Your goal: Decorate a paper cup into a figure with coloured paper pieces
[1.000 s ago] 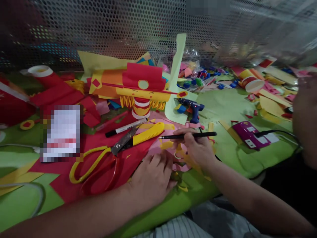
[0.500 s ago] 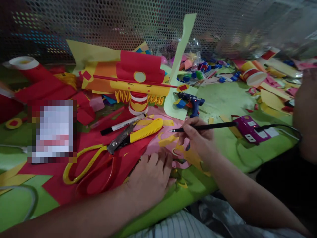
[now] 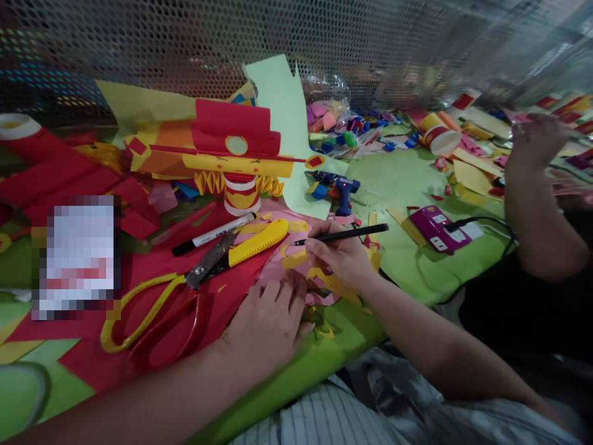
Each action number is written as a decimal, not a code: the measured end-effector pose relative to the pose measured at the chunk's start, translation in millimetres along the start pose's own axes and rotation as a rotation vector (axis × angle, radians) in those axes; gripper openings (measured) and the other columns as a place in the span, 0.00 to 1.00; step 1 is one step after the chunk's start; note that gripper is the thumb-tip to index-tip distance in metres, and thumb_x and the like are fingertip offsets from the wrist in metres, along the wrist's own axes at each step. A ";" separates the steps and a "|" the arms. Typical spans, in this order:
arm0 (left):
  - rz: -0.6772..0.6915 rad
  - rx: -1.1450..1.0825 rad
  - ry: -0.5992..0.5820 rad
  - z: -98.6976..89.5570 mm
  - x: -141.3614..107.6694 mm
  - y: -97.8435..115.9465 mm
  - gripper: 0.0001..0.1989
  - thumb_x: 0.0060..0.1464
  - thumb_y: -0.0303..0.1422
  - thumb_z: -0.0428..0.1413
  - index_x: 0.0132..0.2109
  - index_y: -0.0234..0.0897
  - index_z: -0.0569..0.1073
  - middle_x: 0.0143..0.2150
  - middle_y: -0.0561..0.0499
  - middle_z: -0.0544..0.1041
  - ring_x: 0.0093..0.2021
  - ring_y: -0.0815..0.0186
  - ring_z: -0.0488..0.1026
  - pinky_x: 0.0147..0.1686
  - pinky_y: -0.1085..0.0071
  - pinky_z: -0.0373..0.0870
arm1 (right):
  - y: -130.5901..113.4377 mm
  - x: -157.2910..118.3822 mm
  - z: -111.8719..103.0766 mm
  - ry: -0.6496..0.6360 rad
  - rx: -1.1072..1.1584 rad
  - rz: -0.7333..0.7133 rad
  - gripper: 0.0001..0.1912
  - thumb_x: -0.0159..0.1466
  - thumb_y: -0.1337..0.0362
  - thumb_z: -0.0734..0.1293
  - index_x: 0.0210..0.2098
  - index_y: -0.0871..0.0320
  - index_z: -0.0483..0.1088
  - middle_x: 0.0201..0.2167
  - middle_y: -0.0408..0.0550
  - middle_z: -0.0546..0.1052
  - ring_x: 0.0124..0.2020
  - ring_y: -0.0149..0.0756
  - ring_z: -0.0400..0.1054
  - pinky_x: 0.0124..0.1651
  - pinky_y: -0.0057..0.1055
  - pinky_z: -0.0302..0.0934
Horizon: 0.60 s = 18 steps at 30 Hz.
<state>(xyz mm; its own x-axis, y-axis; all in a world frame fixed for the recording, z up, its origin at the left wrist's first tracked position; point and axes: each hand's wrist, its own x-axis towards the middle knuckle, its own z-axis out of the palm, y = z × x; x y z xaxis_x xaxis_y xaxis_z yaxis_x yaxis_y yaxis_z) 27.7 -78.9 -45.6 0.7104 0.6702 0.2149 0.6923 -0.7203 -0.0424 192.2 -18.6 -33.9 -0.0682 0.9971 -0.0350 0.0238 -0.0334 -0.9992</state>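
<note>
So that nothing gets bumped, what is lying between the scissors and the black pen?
Yellow tool lies between scissors and black pen; head view.

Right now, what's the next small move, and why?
I'd probably nudge the yellow scraps aside with the left hand: they lie on the pink paper near the tip of the black pen in the right hand, and could get in its way.

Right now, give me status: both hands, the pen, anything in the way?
Right hand holding black pen, tip near pink paper. Left hand palm-down, fingertips' grip unclear. Scissors and yellow cutter lying close to left hand.
</note>
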 end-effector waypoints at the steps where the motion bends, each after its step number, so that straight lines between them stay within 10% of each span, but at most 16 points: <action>1: -0.001 0.003 0.000 0.2 -0.2 0.2 0.24 0.55 0.42 0.47 0.53 0.29 0.67 0.51 0.38 0.72 0.43 0.55 0.69 0.35 0.61 0.66 | -0.2 -0.5 1.0 0.010 -0.018 0.015 0.16 0.48 0.56 0.71 0.26 0.57 0.62 0.17 0.36 0.67 0.14 0.23 0.62 0.15 0.21 0.55; 18: -0.020 0.085 0.008 -5.9 -0.5 5.9 0.22 0.54 0.39 0.50 0.51 0.27 0.69 0.42 0.37 0.75 0.37 0.56 0.69 0.32 0.62 0.67 | 8.6 -3.7 9.0 0.023 -0.366 -0.127 0.06 0.51 0.65 0.64 0.20 0.56 0.61 0.15 0.37 0.63 0.17 0.24 0.55 0.19 0.23 0.52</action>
<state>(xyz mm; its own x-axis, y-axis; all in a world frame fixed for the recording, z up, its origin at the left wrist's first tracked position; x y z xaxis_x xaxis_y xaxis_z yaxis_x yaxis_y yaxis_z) 30.7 -84.5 -40.2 0.6955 0.6826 0.2245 0.7149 -0.6886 -0.1210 183.8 -23.2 -42.6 -0.0711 0.9931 0.0928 0.3715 0.1127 -0.9216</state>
